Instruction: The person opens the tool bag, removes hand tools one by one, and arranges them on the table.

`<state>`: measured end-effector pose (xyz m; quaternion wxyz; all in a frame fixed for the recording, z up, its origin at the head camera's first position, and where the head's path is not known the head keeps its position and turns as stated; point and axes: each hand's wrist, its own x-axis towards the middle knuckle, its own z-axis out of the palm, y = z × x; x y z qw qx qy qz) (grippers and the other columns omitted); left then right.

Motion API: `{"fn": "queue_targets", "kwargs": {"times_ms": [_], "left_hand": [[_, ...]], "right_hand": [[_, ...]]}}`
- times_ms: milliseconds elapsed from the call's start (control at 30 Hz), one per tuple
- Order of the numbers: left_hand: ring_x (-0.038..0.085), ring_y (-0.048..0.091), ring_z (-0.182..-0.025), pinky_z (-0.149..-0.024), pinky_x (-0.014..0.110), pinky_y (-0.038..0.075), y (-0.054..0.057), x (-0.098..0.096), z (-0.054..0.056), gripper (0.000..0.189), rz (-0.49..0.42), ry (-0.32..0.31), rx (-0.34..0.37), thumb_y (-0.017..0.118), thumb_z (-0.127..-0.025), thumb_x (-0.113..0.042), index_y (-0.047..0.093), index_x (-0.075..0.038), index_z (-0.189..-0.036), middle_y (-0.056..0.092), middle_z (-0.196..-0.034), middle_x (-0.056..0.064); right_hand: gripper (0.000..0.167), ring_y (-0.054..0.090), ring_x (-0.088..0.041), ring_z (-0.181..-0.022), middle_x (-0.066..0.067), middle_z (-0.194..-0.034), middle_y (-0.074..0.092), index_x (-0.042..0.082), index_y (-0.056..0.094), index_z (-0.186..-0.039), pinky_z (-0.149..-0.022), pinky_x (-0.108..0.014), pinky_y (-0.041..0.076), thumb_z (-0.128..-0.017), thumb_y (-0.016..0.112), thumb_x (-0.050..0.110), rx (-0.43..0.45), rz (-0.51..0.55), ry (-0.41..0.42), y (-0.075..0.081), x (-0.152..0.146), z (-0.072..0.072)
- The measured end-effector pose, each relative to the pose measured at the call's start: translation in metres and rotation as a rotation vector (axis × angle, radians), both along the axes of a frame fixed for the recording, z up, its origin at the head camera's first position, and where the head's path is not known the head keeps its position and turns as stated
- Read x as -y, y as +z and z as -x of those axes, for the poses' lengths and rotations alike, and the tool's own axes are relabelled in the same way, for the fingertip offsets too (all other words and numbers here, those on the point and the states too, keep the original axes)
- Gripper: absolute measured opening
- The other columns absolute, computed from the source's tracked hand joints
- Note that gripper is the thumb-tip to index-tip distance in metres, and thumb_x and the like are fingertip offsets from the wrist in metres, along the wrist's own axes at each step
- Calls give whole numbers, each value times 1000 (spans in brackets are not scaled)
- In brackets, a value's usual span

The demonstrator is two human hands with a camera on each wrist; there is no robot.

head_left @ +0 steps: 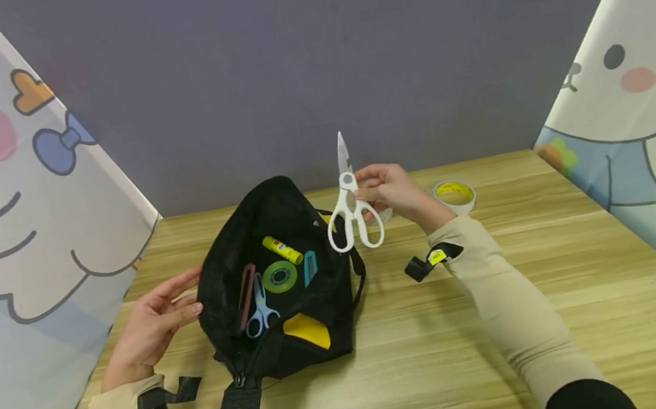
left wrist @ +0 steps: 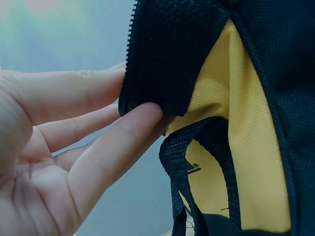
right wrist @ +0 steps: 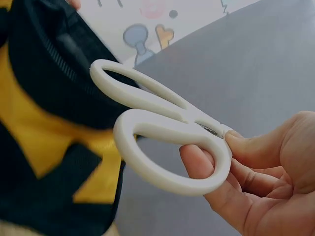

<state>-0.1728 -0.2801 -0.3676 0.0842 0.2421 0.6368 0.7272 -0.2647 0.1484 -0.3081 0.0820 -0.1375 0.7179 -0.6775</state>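
An unzipped black bag with yellow panels point(head_left: 338, 306) stands on the table. My left hand point(head_left: 153, 321) pinches its zippered rim at the left, thumb on one side and fingers on the other in the left wrist view point(left wrist: 98, 113). Beside the bag's far right rim, my right hand point(head_left: 393, 190) holds white-handled scissors point(head_left: 347, 182) upright, blades pointing up. In the right wrist view, a fingertip shows through one handle loop of the scissors point(right wrist: 147, 169). Inside the bag lie a yellow glue stick point(head_left: 282, 249), a green tape roll point(head_left: 279, 276) and light-blue-handled scissors point(head_left: 263, 309).
Also in the bag are a dark red slim tool point(head_left: 247, 296) and a teal one point(head_left: 310, 268). A white tape roll with a yellow core point(head_left: 465, 207) lies on the wooden table point(head_left: 432, 374) behind my right wrist. A grey panel point(head_left: 305, 58) rises at the back.
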Motion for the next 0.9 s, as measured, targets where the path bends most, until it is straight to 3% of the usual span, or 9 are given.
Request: {"fn": "queue_targets", "kwargs": {"times_ms": [433, 533, 900], "left_hand": [[12, 63, -111, -86, 24, 55, 2, -2, -1, 58, 24, 25, 15, 53, -93, 19, 56, -10, -143, 59, -134, -6], [12, 63, -110, -86, 24, 55, 3, -2, -2, 58, 23, 24, 15, 53, -93, 20, 56, -10, -143, 60, -134, -6], [12, 65, -109, -86, 24, 55, 2, -2, -1, 57, 2, 0, 0, 52, -93, 20, 54, -7, -144, 59, -134, -5]], "right_hand": [[40, 67, -16, -62, -18, -93, 69, -19, 41, -134, -62, -34, 60, -98, 53, -8, 63, -77, -39, -39, -48, -7], [39, 68, -15, -62, -23, -95, 69, -22, 41, -132, -63, -34, 60, -97, 53, -9, 63, -83, -35, -48, -53, -11], [37, 67, -19, -62, -19, -90, 66, -20, 37, -129, -64, -37, 61, -96, 52, -11, 188, -83, -3, -81, -60, -21]]}}
